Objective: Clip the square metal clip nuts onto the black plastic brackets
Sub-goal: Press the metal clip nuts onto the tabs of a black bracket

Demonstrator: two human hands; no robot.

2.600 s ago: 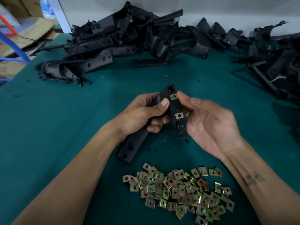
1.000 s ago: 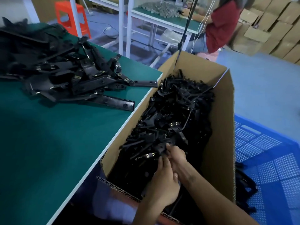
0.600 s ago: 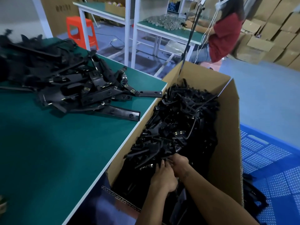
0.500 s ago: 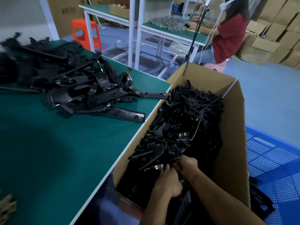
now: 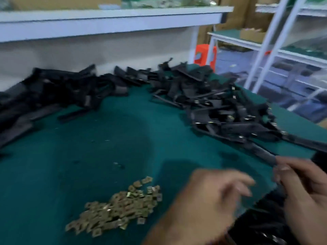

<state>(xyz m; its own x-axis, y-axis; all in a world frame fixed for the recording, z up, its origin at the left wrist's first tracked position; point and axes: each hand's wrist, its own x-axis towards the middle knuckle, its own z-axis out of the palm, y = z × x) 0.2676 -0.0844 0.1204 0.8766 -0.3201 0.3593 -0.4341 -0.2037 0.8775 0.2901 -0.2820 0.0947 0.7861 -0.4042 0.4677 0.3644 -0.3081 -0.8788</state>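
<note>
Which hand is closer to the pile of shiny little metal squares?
Left. The left hand hovers just right of the clip nut pile, not touching it. The right hand is farther right, by the table edge, fingers on a black bracket.

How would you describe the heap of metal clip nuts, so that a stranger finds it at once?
Start from the green table, with black plastic brackets piled along its far edge. On the near side, left of the left hand, lies the heap of clip nuts. It alone is small, square and brass-coloured; all else is black.

Green table (image 5: 109, 142): brass clip nuts (image 5: 116, 207) heaped near its front edge, black brackets (image 5: 217, 106) piled along back and right.
</note>
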